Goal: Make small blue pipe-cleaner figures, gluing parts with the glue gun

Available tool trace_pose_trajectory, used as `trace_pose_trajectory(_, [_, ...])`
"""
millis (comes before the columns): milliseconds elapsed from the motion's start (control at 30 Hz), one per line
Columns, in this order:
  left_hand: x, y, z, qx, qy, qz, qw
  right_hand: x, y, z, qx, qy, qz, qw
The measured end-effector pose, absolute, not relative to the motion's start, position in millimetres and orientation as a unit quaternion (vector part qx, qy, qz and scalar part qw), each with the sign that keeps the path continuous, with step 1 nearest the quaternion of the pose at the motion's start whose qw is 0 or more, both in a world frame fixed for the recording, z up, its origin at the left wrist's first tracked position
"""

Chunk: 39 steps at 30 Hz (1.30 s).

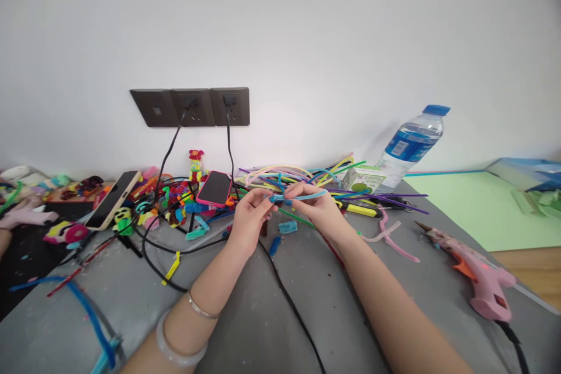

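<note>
Between my two hands, over the middle of the table, is a light blue pipe cleaner (316,194). My left hand (253,210) pinches its left end, where a darker blue bit shows at the fingertips. The fingers of my right hand (316,210) are closed on it further right, and its free end sticks out past them. Below my hands lie a short folded light blue pipe cleaner piece (287,227) and a dark blue piece (274,246). Behind them spreads a pile of pipe cleaners (280,174) in many colours.
A pink glue gun (486,283) lies at the right, and a water bottle (412,143) leans against the wall. A small green-white box (363,179), a yellow-handled tool (359,209), two phones (214,188) and pipe cleaner figures (123,220) lie around. Black cables (289,298) cross the table.
</note>
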<state>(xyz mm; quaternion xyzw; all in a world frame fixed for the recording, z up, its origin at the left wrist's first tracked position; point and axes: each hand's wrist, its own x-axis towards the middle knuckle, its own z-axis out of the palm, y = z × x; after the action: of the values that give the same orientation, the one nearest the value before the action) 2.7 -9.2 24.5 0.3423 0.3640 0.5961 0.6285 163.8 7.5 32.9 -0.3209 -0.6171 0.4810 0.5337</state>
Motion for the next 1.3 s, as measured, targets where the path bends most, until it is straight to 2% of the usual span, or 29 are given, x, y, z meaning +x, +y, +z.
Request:
trace_pose_trajectory(267, [5.9, -11.3, 25.7, 0.252, 0.339, 0.563, 0.710, 161.8, 4.0, 36.8, -0.317, -0.640, 0.461, 0.526])
trace_pose_trajectory(533, [9.2, -12.0, 27.2, 0.239, 0.350, 0.634, 0.648, 155.1, 1.9, 32.7, -0.320, -0.676, 0.407, 0.525])
trace_pose_trajectory(800, [9.1, -14.4, 25.1, 0.318, 0.386, 0.594, 0.630, 155.4, 0.5, 33.0, -0.348, -0.665, 0.384, 0.538])
trace_pose_trajectory(967, [8.6, -13.1, 24.4, 0.315, 0.371, 0.593, 0.641, 156.4, 2.2, 34.4, -0.339, -0.650, 0.396, 0.554])
trace_pose_trajectory(1300, [9.2, -13.9, 28.1, 0.247, 0.322, 0.606, 0.684, 154.9, 0.3, 33.1, -0.330, -0.668, 0.423, 0.516])
